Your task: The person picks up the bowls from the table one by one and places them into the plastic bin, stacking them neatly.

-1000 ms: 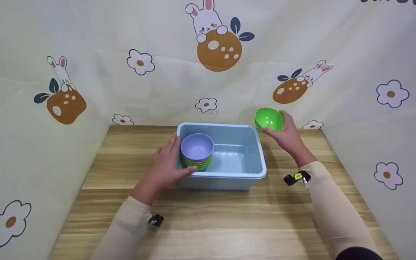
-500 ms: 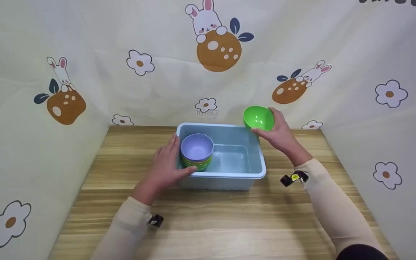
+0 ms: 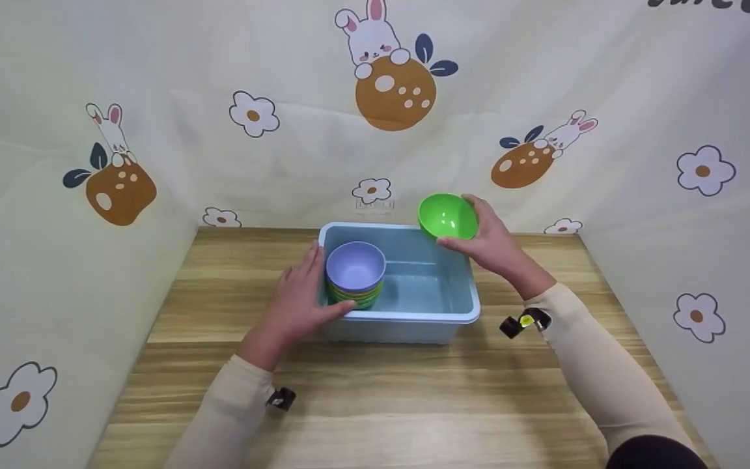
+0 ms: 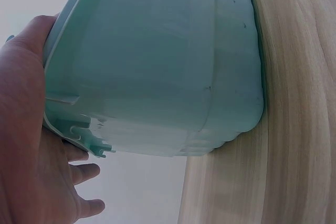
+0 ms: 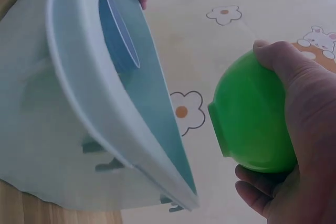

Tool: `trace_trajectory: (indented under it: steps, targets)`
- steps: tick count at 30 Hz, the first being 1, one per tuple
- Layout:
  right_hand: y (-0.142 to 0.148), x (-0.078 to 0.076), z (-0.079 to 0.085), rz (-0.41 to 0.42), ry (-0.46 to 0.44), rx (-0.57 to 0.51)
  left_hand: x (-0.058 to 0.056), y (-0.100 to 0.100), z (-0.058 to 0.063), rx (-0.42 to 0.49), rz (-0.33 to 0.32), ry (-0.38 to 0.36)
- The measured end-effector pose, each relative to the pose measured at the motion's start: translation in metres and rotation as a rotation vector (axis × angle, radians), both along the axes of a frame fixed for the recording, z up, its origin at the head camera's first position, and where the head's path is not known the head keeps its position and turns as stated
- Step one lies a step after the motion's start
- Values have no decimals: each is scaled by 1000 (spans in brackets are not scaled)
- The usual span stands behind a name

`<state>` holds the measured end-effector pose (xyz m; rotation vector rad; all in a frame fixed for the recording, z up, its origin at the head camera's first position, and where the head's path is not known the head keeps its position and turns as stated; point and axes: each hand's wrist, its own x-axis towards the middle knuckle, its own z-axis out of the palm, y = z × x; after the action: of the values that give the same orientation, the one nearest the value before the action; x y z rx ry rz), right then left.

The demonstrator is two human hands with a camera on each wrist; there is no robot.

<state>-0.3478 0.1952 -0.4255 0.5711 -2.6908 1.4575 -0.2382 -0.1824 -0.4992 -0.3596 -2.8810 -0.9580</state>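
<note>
In the head view my right hand [image 3: 495, 241] grips a green bowl [image 3: 448, 217], fingers and thumb on opposite sides near its rim. It holds the bowl above the back right part of a light blue plastic bin [image 3: 401, 316]. The right wrist view shows the green bowl [image 5: 254, 116] apart from the bin rim. Inside the bin, at the left, stands a stack of bowls with a purple bowl [image 3: 356, 266] on top and green and yellow edges beneath. My left hand [image 3: 293, 303] rests against the bin's left front corner, fingers extended along the left side, thumb across the front rim.
The bin stands on a wood-grain table [image 3: 375, 404], close to the back wall. A pale cloth [image 3: 284, 169] printed with rabbits and flowers encloses the table at the back and both sides. Each sleeve bears a small black device [image 3: 282, 398].
My right hand has carried the green bowl leftward, from beyond the bin's back right corner to above its interior. The left hand, the bin and the stack have stayed put.
</note>
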Motion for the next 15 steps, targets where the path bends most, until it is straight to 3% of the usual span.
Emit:
trace_trajectory:
  steps: [15]
  targets:
    - [-19, 5, 9, 80, -15, 89, 0, -1, -1, -6, -2, -9]
